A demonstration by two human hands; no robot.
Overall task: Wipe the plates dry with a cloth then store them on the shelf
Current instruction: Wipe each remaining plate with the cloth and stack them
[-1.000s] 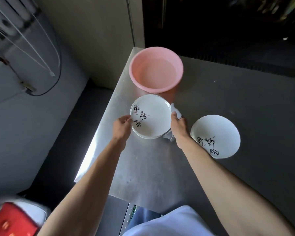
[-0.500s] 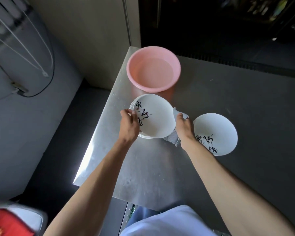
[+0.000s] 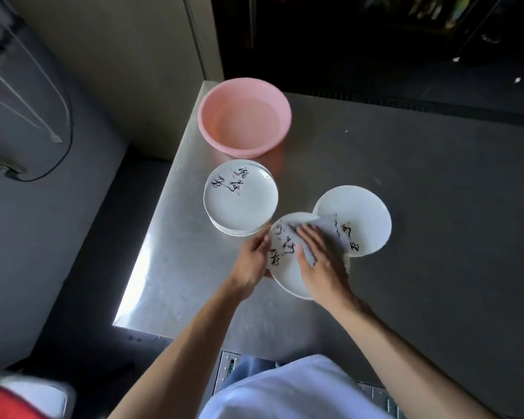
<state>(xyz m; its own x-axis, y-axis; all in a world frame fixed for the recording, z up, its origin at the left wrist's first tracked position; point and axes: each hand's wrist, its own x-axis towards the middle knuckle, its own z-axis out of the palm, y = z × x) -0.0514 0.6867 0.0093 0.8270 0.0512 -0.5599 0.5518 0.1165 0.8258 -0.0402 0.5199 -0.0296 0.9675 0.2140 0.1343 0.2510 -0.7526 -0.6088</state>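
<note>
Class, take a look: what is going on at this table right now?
A person is wiping a plate dry. The left hand grips the plate by its edge while the right hand presses a grey cloth flat on it. A stack of plates sits beside the pink basin; another plate lies to the right.

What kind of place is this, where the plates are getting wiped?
Probably a kitchen or dishwashing corner, maybe a commercial one: a stainless steel table, a pink wash basin and a stack of matching white plates.
</note>
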